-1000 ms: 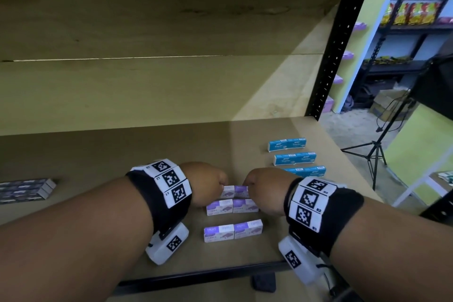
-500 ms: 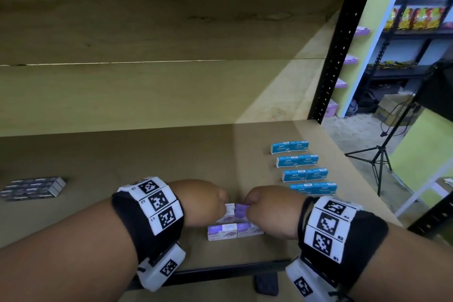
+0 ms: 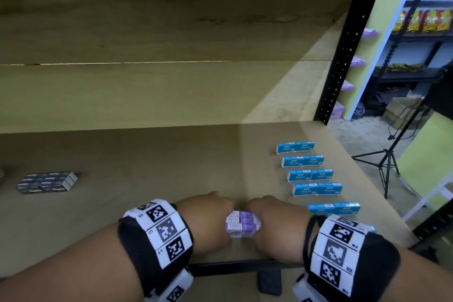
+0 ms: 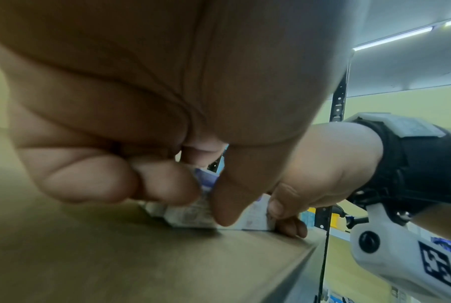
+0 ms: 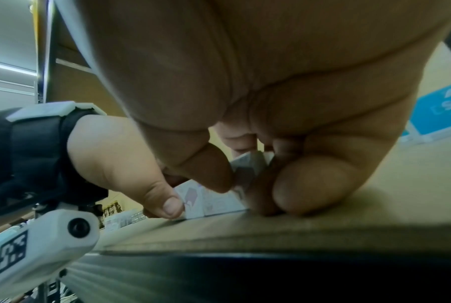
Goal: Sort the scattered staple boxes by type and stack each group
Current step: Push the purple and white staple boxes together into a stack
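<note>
Well out to the left of the hands a flat group of dark staple boxes [image 3: 46, 182] lies on the shelf [image 3: 152, 167], apparently already gathered. The step in hand looks like building the purple group: the left hand [image 3: 207, 220] and the right hand [image 3: 274, 224] close in from either side on a small stack of purple-and-white staple boxes [image 3: 242, 224] that sits between them, near the shelf's front edge.

The left hand has its fingers [image 4: 164, 184] curled and its thumb down on the left end of the stack, pinching it. The right hand mirrors this, thumb and curled fingers [image 5: 315, 184] gripping the right end, with fingertips resting on the shelf. Whether the stack's bottom box is lifted or sitting on the shelf I cannot tell.

Just right of the right hand and running away from it, a row of blue staple boxes [image 3: 302, 161] lies in separate pairs, not yet stacked. The next move probably calls for squaring the purple stack so its edges line up, letting go gently so it does not topple, then reaching right to pile up the blue ones
</note>
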